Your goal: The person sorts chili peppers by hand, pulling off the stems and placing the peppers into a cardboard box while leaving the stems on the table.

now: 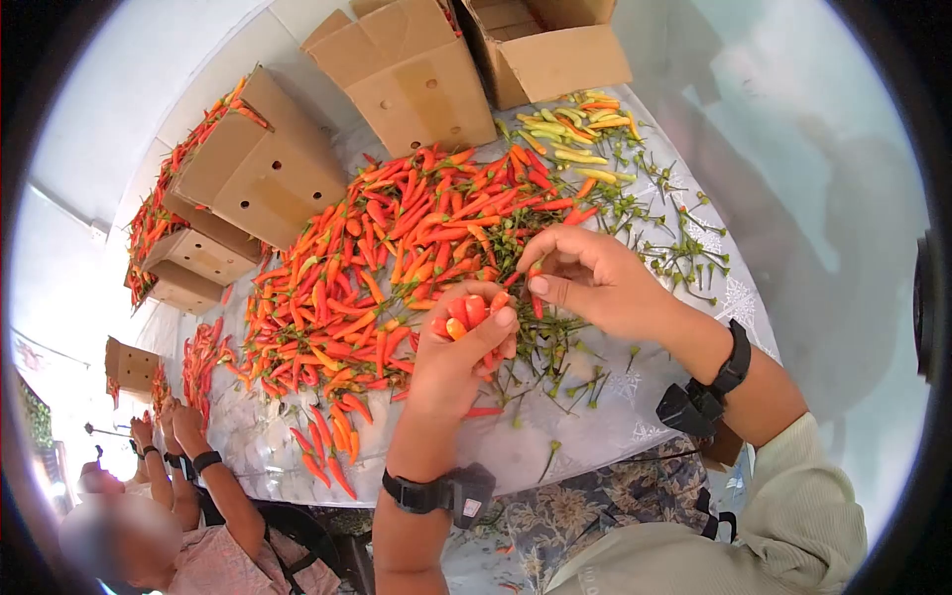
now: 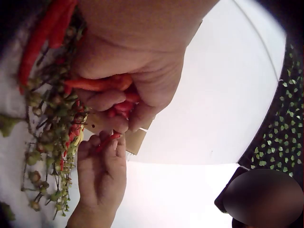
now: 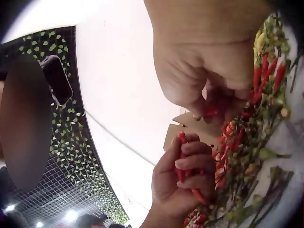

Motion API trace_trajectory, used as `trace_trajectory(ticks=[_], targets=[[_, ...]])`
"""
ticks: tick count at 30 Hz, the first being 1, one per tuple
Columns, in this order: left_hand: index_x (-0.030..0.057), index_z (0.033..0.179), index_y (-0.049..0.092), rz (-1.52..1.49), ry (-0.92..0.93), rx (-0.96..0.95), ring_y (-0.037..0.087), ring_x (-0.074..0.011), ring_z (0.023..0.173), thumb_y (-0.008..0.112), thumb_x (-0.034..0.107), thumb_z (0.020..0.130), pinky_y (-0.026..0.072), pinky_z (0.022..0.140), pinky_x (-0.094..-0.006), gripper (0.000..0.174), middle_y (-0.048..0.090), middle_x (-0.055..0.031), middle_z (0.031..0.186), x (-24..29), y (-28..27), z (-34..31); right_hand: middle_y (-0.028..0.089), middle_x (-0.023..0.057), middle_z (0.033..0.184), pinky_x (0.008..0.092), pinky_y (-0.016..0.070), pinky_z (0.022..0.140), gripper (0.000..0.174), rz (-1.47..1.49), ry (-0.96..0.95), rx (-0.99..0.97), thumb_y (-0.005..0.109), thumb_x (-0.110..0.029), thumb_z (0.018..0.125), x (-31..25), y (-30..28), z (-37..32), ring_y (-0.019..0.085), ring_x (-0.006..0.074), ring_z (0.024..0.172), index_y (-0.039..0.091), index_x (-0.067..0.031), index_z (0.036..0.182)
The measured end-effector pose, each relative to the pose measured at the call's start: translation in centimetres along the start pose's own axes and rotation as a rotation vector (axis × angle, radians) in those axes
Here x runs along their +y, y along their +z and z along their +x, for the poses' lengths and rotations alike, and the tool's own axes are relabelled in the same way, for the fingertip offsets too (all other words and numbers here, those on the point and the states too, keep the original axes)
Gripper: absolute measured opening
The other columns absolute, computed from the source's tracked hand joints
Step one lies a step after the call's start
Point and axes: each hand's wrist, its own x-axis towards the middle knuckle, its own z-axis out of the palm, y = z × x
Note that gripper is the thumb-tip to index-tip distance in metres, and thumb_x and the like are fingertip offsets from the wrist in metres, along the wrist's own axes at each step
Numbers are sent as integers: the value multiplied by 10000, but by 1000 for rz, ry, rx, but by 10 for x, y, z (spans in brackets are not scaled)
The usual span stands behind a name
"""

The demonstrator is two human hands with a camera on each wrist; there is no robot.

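Observation:
In the head view my left hand grips several red and orange peppers, its thumb lying over them. Just to its right, my right hand pinches one red pepper between thumb and fingers. The left wrist view shows an orange-red pepper poking out of my left hand, with the right hand facing it and a small red pepper at its fingertips. In the right wrist view the left hand has its fingers curled round red peppers, below my right hand.
A large heap of red and orange peppers covers the table. Green stems lie on the right, yellow peppers at the far end. Cardboard boxes stand along the far and left sides. Another person's arm is at lower left.

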Motion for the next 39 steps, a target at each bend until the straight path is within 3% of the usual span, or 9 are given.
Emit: trace_trajectory(ticks=[6, 9, 18, 24, 27, 31, 35, 36, 39], targets=[[36, 1013, 536, -21, 73, 58, 562, -92, 583, 652, 115, 843, 327, 409, -180, 220, 589, -34, 752, 1, 6, -2, 564, -16, 802, 234, 448, 665, 162, 47, 14, 58, 642, -164, 867, -2, 3, -3, 544, 63, 750, 580, -41, 951], [34, 1023, 540, 30, -25, -10, 573, -97, 585, 674, 121, 828, 351, 415, -179, 252, 614, -54, 780, 3, 5, -4, 572, -15, 776, 230, 436, 630, 129, -49, 44, 60, 674, -165, 836, -14, 7, -5, 539, 62, 724, 628, -48, 862], [1, 1009, 572, 88, 29, -43, 570, -107, 570, 705, 96, 793, 467, 485, -218, 272, 631, -79, 775, 0, 5, -4, 557, -9, 753, 208, 399, 589, 120, -259, -95, 129, 689, -159, 815, -14, 8, -7, 516, 68, 672, 638, -53, 794], [-2, 985, 581, 94, 0, -59, 567, -109, 561, 690, 69, 794, 465, 482, -222, 231, 628, -86, 770, -1, 3, -4, 546, -30, 757, 201, 396, 600, 141, 276, 161, -36, 629, -177, 871, -5, 5, -3, 503, 59, 676, 612, -41, 838], [1, 989, 571, -13, -31, -134, 567, -119, 547, 669, 60, 801, 465, 479, -225, 220, 628, -92, 788, 0, 0, -4, 554, -32, 770, 206, 409, 617, 123, 442, 254, 102, 618, -174, 877, -7, -4, -4, 505, 46, 700, 610, -53, 858], [8, 1018, 547, -157, 31, -93, 584, -131, 599, 637, 47, 809, 439, 445, -213, 231, 621, -98, 819, 4, 2, -3, 590, -18, 838, 211, 421, 645, 185, -67, 88, 121, 675, -167, 832, -20, -20, -2, 520, 58, 745, 620, -44, 958], [14, 1023, 533, -221, 13, -49, 587, -129, 655, 623, 39, 810, 373, 398, -190, 233, 605, -92, 825, 8, 1, -4, 603, -26, 862, 230, 435, 667, 244, -318, 12, 25, 718, -125, 765, -24, -28, -1, 528, 65, 776, 626, -48, 977], [15, 1020, 531, -226, 25, -42, 585, -126, 663, 622, 38, 810, 352, 387, -183, 231, 600, -89, 822, 8, 1, -3, 607, -5, 821, 277, 454, 666, 243, -371, 49, 103, 746, -104, 694, -23, -28, -2, 558, 115, 768, 640, -58, 908], [17, 998, 534, -227, 27, 4, 569, -117, 638, 631, 54, 814, 306, 378, -178, 211, 582, -70, 804, 10, 1, -2, 644, 97, 812, 363, 481, 691, 164, -964, 87, 61, 697, -94, 667, -18, -41, -6, 619, 250, 801, 653, -49, 820]])
